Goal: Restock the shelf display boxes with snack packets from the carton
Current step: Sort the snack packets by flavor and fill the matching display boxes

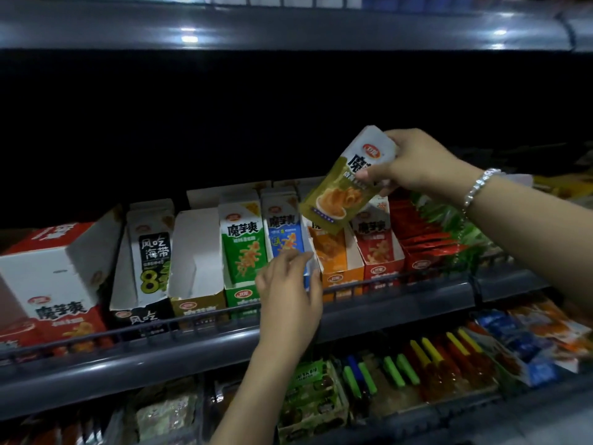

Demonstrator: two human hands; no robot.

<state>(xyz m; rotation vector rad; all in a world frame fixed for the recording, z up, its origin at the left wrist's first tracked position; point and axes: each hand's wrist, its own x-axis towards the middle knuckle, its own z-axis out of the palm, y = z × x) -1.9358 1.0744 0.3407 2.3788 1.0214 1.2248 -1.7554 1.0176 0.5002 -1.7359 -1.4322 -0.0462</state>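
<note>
My right hand [414, 162] grips a stack of olive-yellow snack packets [343, 184] by its white top and holds it tilted above the row of display boxes. My left hand [288, 284] holds the front edge of the blue display box [282, 232], fingers curled over its right wall. To its right stand an orange display box [333, 255] and a red display box [375, 242], to its left a green display box [242, 245]. Left of the green one stands a yellow-fronted display box [199, 252] with no packets visible in it. The carton is out of view.
A black seaweed box [150, 252] and a large red-and-white box [54, 274] stand at the left. Loose red and green packets [426, 226] lie at the right. A rail [192, 322] runs along the shelf front. The lower shelf [417, 374] holds coloured snack sticks and packets.
</note>
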